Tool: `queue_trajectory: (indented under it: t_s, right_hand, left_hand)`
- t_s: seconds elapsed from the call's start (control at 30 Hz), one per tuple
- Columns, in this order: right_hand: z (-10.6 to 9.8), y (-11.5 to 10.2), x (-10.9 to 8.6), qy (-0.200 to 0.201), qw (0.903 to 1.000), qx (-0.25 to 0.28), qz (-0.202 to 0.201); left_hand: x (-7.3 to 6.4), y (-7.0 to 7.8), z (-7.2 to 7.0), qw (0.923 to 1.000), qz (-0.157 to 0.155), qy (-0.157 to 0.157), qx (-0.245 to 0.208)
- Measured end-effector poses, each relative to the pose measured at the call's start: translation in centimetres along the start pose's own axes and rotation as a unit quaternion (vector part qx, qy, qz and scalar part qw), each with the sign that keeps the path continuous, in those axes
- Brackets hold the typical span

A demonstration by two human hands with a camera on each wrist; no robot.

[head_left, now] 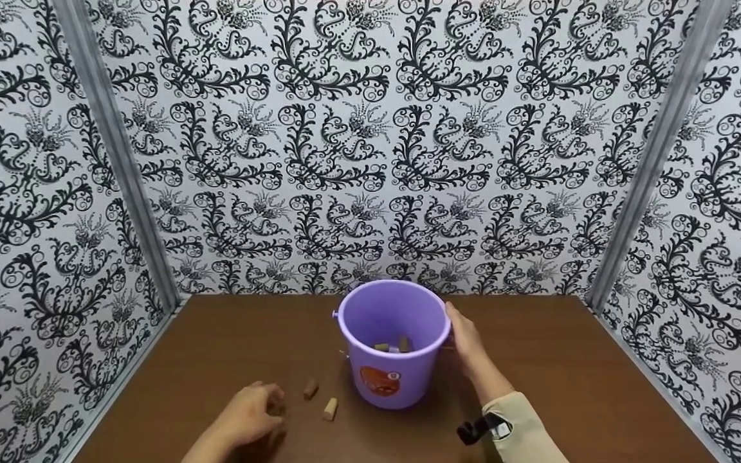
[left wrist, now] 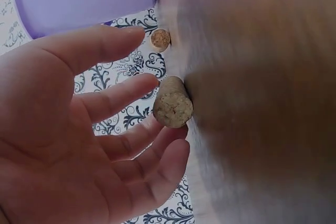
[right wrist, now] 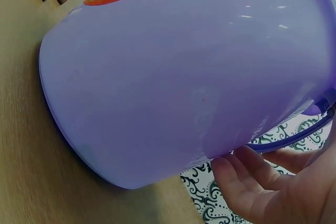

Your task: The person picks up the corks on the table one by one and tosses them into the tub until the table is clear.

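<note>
A purple bucket (head_left: 396,379) with an orange sticker stands upright, several corks (head_left: 403,344) visible inside. My right hand (head_left: 470,337) holds its right side near the rim; in the right wrist view, bent fingers (right wrist: 231,174) touch the outer wall beside the thin handle (right wrist: 294,141). Left of the bucket my left hand (head_left: 248,415) is low over the table, fingers loosely bent and thumb apart. Just at its fingers is a cork (left wrist: 173,106), not gripped between thumb and fingers. Two more corks, a darker one (head_left: 311,389) and a paler one (head_left: 330,409), lie between this hand and the bucket.
The brown wooden table (head_left: 538,373) carries the bucket and loose corks. Patterned black-and-white walls (head_left: 345,161) enclose the back and both sides. A black strap (head_left: 476,429) is around the right sleeve's cuff.
</note>
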State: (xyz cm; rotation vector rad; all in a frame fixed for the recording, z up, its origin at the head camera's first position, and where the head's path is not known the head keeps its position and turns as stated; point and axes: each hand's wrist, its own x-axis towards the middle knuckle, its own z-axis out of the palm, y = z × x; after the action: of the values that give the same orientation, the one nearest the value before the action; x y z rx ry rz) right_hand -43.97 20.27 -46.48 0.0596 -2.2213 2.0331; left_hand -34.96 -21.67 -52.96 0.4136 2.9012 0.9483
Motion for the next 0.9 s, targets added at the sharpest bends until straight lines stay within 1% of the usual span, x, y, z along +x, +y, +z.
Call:
queue_trajectory:
  t_s: [0.17,0.27,0.43,0.5,0.6,0.7,0.83,0.9]
  right_hand:
    - [-0.2,2.0,1.7,0.001,1.0,-0.001,-0.007]
    - [-0.1,2.6,2.1,0.006,0.9999,-0.006,-0.013]
    - [0.3,2.8,1.9,-0.002,0.9998,0.017,-0.005]
    - [0.4,2.7,1.9,-0.006,0.9996,0.027,-0.003]
    - [0.4,2.6,2.0,0.004,0.9997,0.022,-0.01]
    - [0.5,2.6,1.9,0.008,0.9994,0.034,-0.006]
    - [0.5,2.8,1.8,-0.005,0.9982,0.06,0.002]
    - [0.5,2.9,1.8,-0.01,0.9979,0.064,0.005]
  left_hand:
    - [0.0,-0.1,0.1,0.9997,0.019,-0.018,-0.001]
    - [0.0,-0.3,0.1,0.9995,0.026,-0.019,0.006]
    - [-0.1,-0.8,0.1,0.9995,0.023,-0.02,0.009]
    - [-0.1,-0.9,0.0,0.9995,0.02,-0.023,0.0]
    - [0.0,-1.2,0.0,0.9993,0.021,-0.029,-0.013]
    - [0.0,-1.6,0.0,0.9989,0.024,-0.033,-0.024]
    - [-0.2,-2.0,0.0,0.9984,0.031,-0.033,-0.033]
    - [-0.3,-2.2,0.0,0.9982,0.036,-0.033,-0.034]
